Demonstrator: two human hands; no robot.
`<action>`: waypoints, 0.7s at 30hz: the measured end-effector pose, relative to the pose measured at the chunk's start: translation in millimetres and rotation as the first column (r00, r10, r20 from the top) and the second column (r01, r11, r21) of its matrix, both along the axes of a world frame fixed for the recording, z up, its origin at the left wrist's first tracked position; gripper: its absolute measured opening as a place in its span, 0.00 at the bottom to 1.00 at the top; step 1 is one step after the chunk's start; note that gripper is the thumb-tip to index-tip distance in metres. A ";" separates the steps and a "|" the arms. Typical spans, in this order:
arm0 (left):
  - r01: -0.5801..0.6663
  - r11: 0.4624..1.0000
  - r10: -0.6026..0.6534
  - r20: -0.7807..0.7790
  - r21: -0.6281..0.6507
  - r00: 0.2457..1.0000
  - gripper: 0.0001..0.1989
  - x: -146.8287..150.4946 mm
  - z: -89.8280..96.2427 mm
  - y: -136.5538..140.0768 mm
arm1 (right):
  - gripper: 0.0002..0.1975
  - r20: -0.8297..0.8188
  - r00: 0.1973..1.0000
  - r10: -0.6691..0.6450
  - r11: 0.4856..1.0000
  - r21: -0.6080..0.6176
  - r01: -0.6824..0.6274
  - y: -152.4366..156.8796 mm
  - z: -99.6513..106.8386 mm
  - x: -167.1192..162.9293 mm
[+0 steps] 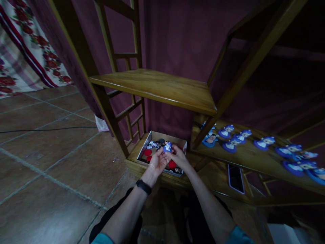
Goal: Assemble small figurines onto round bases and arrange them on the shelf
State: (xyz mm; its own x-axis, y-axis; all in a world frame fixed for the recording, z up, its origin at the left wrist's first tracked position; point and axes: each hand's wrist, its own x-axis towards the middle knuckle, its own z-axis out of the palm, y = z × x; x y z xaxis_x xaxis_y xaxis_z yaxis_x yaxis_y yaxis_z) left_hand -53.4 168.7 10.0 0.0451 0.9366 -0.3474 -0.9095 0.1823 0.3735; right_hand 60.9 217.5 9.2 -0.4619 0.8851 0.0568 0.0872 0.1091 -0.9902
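Holding small blue-and-white figurine (167, 146) above cardboard box (175, 139). My left hand (157, 162), palm up, grips from below; my right hand (179, 157) pinches figurine's side nearer box's right end. Long axis seemingly toward box's back wall; facing unclear, too small.

A plum-coloured curtain (172, 44) hangs behind a varnished wooden shelf unit (152, 83) with latticework at its side. Brown tiles cover the floor (38, 162) (a dark cable (73, 127) crosses it), beneath a rose-patterned cloth (48, 64); the light is dim.
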 end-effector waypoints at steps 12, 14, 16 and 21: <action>0.063 0.998 -0.063 0.004 0.030 0.998 0.13 -0.9 -3.9 0.1 | 0.19 0.010 0.998 -0.058 0.998 0.010 0.058 -1.7 -0.9 -4.2; 0.070 0.997 -0.071 0.017 0.043 0.997 0.13 -0.8 -2.6 -0.1 | 0.18 0.012 0.998 -0.058 0.998 0.002 0.058 -2.3 -0.3 -4.2; 0.072 0.996 -0.073 0.018 0.045 0.997 0.13 -0.7 -1.4 -0.3 | 0.18 0.016 0.999 -0.049 0.999 -0.001 0.049 -2.8 0.2 -4.2; 0.019 0.999 -0.020 0.028 0.036 0.999 0.11 -0.5 0.8 -0.1 | 0.18 0.033 0.997 -0.072 0.996 0.050 0.070 -3.3 0.4 -3.3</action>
